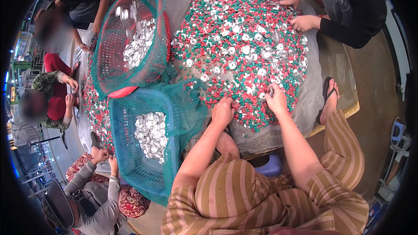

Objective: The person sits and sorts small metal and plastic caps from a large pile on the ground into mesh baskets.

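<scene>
A wide heap of small red and green pieces, mixed with silver-white round discs, is spread in front of me. My left hand rests at the near edge of the heap with its fingers curled together; whatever is in them is hidden. To its right, my right hand is closed at the near right part of the heap. A small shiny silver piece shows at its thumb and fingertips. Left of my hands stands a blue basket lined with green netting, with a pile of silver discs in it.
Behind the blue basket is a red basket, also draped in green net, holding more discs. Co-workers sit along the left side; another works at the far right with both hands on the heap. Pale sheeting lies under the heap.
</scene>
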Available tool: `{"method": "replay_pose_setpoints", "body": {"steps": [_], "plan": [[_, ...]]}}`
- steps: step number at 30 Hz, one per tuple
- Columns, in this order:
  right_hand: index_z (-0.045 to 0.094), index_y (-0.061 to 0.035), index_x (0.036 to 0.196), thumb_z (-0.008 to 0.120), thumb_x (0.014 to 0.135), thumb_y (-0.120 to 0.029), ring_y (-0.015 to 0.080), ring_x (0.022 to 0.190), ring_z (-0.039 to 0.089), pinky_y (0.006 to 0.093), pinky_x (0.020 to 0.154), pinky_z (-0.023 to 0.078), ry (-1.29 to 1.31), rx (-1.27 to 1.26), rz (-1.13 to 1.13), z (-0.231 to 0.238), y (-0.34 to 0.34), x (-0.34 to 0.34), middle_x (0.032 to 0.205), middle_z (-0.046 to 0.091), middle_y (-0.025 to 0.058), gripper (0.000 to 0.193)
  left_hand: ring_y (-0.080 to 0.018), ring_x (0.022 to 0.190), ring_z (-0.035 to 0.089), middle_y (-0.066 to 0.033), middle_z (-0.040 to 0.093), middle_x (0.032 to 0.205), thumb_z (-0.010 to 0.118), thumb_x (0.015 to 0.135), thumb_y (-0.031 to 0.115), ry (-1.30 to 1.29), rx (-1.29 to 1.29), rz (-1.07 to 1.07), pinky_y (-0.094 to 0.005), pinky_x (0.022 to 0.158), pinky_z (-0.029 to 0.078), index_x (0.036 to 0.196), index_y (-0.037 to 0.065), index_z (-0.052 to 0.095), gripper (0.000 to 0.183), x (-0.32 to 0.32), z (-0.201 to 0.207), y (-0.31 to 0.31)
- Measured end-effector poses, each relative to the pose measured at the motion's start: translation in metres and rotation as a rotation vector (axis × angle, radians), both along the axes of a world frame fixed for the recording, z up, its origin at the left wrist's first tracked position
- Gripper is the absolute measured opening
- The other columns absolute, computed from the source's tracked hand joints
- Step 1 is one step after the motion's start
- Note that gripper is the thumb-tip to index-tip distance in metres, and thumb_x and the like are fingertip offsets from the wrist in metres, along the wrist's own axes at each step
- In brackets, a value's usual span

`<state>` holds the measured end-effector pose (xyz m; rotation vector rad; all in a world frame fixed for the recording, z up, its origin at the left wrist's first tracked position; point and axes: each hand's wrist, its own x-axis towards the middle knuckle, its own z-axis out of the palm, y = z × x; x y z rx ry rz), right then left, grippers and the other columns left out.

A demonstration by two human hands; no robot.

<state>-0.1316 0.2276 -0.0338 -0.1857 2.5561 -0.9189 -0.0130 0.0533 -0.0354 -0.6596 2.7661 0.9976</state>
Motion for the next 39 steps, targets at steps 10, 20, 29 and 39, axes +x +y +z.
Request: {"method": "replay_pose_setpoints", "body": {"steps": [10, 20, 29, 39], "plan": [[0.054, -0.0136, 0.106, 0.066, 0.071, -0.021, 0.0283, 0.091, 0.054, 0.0387, 0.076, 0.045, 0.25, 0.18, 0.193, -0.013, 0.006, 0.012, 0.093, 0.057, 0.0092, 0.038, -0.0317, 0.07, 0.059, -0.0116, 0.058, 0.077, 0.059, 0.069, 0.01, 0.126, 0.229, 0.035, -0.0381, 0.061, 0.046, 0.082, 0.007, 0.049, 0.016, -0.006, 0.001, -0.006], [0.051, -0.0096, 0.09, 0.067, 0.07, -0.017, 0.0296, 0.088, 0.054, 0.0404, 0.072, 0.046, 0.199, 0.209, 0.196, -0.007, 0.001, 0.019, 0.094, 0.052, 0.0113, 0.027, -0.026, 0.068, 0.058, -0.0076, 0.054, 0.078, 0.064, 0.07, 0.014, 0.129, -0.078, -0.272, -0.0364, 0.057, 0.047, 0.086, 0.01, 0.052, 0.02, -0.002, 0.004, 0.009], [0.046, -0.0044, 0.077, 0.059, 0.074, -0.009, 0.0218, 0.055, 0.055, 0.0327, 0.049, 0.042, -0.212, -0.284, -0.089, -0.023, 0.003, 0.002, 0.066, 0.056, 0.0087, 0.014, -0.0279, 0.074, 0.06, -0.0102, 0.058, 0.079, 0.055, 0.073, 0.006, 0.143, 0.136, 0.27, -0.0349, 0.068, 0.046, 0.082, 0.005, 0.047, 0.012, -0.021, 0.002, -0.038], [0.046, -0.0081, 0.084, 0.053, 0.073, -0.005, 0.0109, 0.046, 0.05, 0.0218, 0.032, 0.034, -0.733, -0.927, -0.456, 0.01, -0.009, -0.004, 0.072, 0.058, 0.009, 0.014, -0.0212, 0.062, 0.056, -0.0091, 0.057, 0.08, 0.055, 0.078, 0.013, 0.106, 0.205, -0.122, -0.0333, 0.055, 0.045, 0.085, 0.006, 0.051, 0.011, -0.023, -0.011, -0.057]]}}
